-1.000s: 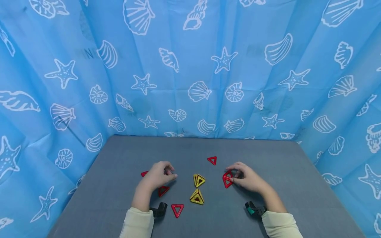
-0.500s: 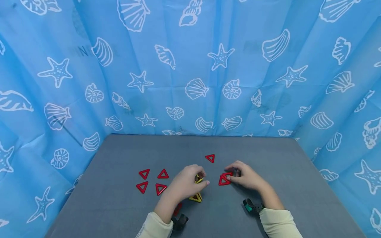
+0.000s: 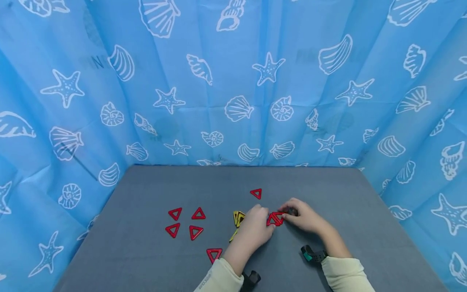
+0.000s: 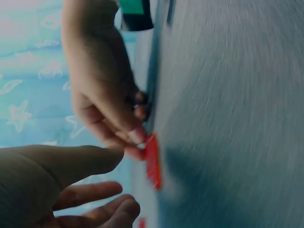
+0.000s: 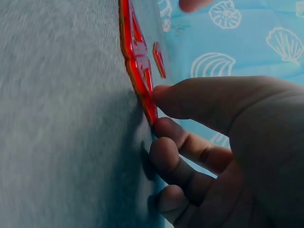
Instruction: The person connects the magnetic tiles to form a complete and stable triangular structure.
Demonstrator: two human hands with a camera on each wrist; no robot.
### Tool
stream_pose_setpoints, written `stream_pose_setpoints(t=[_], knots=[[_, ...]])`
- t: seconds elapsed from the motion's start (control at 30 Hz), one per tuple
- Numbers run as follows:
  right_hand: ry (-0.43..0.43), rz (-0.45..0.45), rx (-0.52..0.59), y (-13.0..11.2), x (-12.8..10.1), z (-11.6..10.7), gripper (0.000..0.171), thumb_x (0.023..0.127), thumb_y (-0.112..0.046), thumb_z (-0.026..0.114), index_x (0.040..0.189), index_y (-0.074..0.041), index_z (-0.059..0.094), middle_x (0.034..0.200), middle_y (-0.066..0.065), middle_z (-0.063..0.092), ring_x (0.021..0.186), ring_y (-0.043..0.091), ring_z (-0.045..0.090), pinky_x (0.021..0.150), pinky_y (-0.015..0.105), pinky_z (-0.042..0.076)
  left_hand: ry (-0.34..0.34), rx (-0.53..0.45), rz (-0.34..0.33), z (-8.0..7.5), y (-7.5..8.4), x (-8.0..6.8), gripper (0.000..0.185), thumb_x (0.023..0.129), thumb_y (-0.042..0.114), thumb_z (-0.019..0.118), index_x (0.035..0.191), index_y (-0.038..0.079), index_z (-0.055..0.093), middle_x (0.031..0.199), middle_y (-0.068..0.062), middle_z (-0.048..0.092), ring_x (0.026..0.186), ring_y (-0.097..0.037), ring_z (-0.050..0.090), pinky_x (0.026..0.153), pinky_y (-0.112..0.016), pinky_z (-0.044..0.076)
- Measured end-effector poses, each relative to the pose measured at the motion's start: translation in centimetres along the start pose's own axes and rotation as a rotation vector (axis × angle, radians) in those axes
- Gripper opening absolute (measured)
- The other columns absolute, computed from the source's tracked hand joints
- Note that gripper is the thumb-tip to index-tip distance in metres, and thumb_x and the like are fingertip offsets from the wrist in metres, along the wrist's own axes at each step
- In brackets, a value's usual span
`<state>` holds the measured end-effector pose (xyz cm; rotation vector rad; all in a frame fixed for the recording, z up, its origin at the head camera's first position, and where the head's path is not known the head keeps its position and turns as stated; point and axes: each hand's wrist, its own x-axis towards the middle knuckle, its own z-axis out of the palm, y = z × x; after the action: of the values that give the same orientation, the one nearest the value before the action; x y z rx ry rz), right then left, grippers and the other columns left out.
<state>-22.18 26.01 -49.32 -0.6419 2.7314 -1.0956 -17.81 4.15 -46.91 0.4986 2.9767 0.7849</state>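
A person's right hand (image 3: 305, 219) pinches the outer edge of a pair of red triangular tiles (image 5: 135, 54), thumb on its face and fingertip at its rim; the pair lies at the right-hand side of the group, on a grey table (image 3: 321, 186). The left hand (image 3: 251, 227) reaches in at the pair's other side, thumb stretched out and other fingers loose, gripping nothing; whether it touches the tiles I cannot tell. That hand and its forearm stand between me and a lower yellow piece (image 3: 233, 235), hiding most of it. Just above sits a yellow tile pair (image 3: 237, 217), also near the hand. Six red tiles lie loose: four on the left (image 3: 198, 218), one near the left sleeve (image 3: 214, 250), one beyond the hands (image 3: 260, 194). With the joined two, I count eight red. A blue shell-patterned curtain (image 3: 197, 129) hangs behind.
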Motion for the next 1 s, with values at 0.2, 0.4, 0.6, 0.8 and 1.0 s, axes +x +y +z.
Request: stream_pose_setpoints(t=[0.2,0.4,0.6,0.8,1.0], knots=[[-0.017,-0.020,0.016,0.4,-0.7,-0.2,0.022,0.096,-0.010,0.077,0.117,-0.005,0.075,0.112,0.010,0.068,0.076,0.006,0.052,0.068,0.026,0.048,0.018,0.021,-0.052,1.6,0.7,0.5,0.026,0.091,0.030,0.087,0.104,0.010,0.077,0.092,-0.002,0.066,0.077,-0.015,0.061,0.069,-0.030,0.053],[-0.034,-0.019,0.039,0.5,-1.0,-0.4,0.026,0.094,-0.010,0.080,0.119,-0.003,0.075,0.111,0.011,0.067,0.074,0.006,0.052,0.067,0.026,0.048,0.030,-0.011,-0.073,2.4,0.5,0.6,0.024,0.089,0.024,0.089,0.102,0.008,0.077,0.090,-0.003,0.063,0.076,-0.016,0.062,0.067,-0.030,0.054],[-0.049,-0.012,0.058,0.5,-0.9,-0.5,0.026,0.094,-0.014,0.081,0.117,-0.003,0.074,0.109,0.010,0.066,0.075,0.005,0.052,0.067,0.026,0.048,0.025,-0.019,-0.087,2.7,0.1,0.9,0.020,0.089,0.022,0.088,0.093,0.008,0.074,0.084,-0.003,0.061,0.070,-0.015,0.059,0.061,-0.031,0.050],[-0.066,-0.001,0.094,0.7,-0.6,-0.6,0.024,0.094,-0.015,0.082,0.114,-0.005,0.073,0.100,0.008,0.067,0.076,0.009,0.056,0.066,0.027,0.049,0.017,-0.037,-0.129,2.5,0.1,1.2,0.020,0.088,0.022,0.089,0.095,0.009,0.076,0.082,-0.002,0.062,0.067,-0.011,0.057,0.058,-0.029,0.048],[-0.084,-0.007,0.160,0.8,-0.5,-0.8,0.024,0.093,-0.012,0.082,0.113,-0.002,0.073,0.093,0.007,0.069,0.077,0.011,0.060,0.066,0.027,0.052,0.008,-0.044,-0.140,2.2,0.2,1.0,0.019,0.089,0.021,0.088,0.086,0.010,0.073,0.074,0.000,0.059,0.059,-0.010,0.052,0.053,-0.028,0.044]])
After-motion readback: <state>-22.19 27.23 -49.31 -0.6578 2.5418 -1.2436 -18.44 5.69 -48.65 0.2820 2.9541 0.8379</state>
